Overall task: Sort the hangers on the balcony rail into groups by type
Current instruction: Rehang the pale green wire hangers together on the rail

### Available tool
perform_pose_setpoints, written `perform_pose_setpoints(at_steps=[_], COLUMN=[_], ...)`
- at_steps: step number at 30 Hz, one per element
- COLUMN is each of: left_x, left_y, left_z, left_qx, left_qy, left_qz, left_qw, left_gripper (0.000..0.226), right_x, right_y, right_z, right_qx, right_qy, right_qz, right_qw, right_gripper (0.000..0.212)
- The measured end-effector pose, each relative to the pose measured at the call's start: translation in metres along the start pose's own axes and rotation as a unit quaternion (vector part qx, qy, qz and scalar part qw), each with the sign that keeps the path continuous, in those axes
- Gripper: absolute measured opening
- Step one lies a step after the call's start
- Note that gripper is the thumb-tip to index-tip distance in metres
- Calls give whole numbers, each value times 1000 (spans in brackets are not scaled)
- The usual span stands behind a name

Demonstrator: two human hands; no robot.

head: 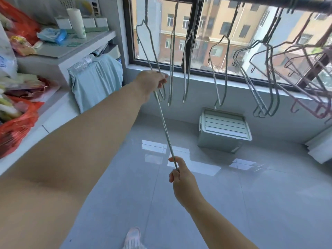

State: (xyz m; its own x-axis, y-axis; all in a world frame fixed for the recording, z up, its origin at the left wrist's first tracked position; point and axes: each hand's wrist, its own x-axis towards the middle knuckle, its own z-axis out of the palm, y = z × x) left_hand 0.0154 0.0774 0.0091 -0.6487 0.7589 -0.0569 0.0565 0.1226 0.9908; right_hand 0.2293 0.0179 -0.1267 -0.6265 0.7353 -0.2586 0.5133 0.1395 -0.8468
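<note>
A dark rail [269, 3] runs along the top of the view with several hangers on it. Grey-green wire hangers [221, 72] hang in the middle, and pinkish-purple hangers [305, 83] with small hooks crowd the right end. My left hand [151, 83] grips the lower part of the leftmost grey-green hanger [146, 45]. From that hand a thin grey-green rod [164, 123] slants down to my right hand [181, 177], which pinches its lower end. Whether the rod belongs to the same hanger is unclear.
A window [197, 42] stands behind the rail. Shelves at the left hold red bags [16, 130], bottles and a draped light-blue cloth [95, 83]. A pale green lidded box [224, 130] sits on the glossy tiled floor below the sill. My shoe [133, 238] shows at the bottom.
</note>
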Motion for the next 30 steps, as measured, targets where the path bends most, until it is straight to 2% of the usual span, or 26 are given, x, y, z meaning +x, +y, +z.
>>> perform_pose_setpoints(at_steps=[5, 12, 14, 16, 17, 19, 20, 21, 23, 25, 27, 30], left_x=[-1, 8, 7, -1, -8, -19, -23, -25, -28, -30, -35, -40], left_y=[-6, -27, -35, -40, -40, -40, -39, -37, -30, -24, -19, -6], left_z=[-34, -70, -77, -76, -71, -56, -47, -40, -30, -24, -21, -14], left_qx=[5, 66, 147, 281, 325, 349, 337, 303, 193, 96, 62, 14], left_qy=[-5, 164, 222, 296, 315, 290, 256, 215, 145, 88, 49, -10], left_qz=[-35, 11, 19, 66, 122, 255, 292, 300, 243, 176, 171, 187], left_qw=[999, 984, 964, 911, 883, 854, 858, 879, 939, 976, 982, 982], left_gripper=[23, 27, 39, 47, 49, 44, 40, 35, 28, 29, 36, 32], right_x=[-4, -6, -2, 7, 14, 29, 38, 46, 63, 76, 84, 95], right_y=[-5, -34, -51, -73, -85, -112, -126, -139, -164, -181, -191, -201], right_z=[5, 14, 16, 17, 15, 9, 5, -1, -12, -24, -34, -45], right_qx=[-6, 36, 73, 118, 141, 181, 200, 218, 232, 222, 202, 191], right_qy=[-9, -18, -20, -20, -17, -8, -8, -8, 0, 21, 42, 68], right_qz=[-10, -29, -37, -42, -43, -43, -45, -50, -65, -79, -92, -106], right_qw=[1000, 999, 996, 992, 989, 983, 979, 975, 970, 972, 974, 973], right_gripper=[48, 44, 41, 41, 42, 43, 43, 42, 35, 26, 21, 28])
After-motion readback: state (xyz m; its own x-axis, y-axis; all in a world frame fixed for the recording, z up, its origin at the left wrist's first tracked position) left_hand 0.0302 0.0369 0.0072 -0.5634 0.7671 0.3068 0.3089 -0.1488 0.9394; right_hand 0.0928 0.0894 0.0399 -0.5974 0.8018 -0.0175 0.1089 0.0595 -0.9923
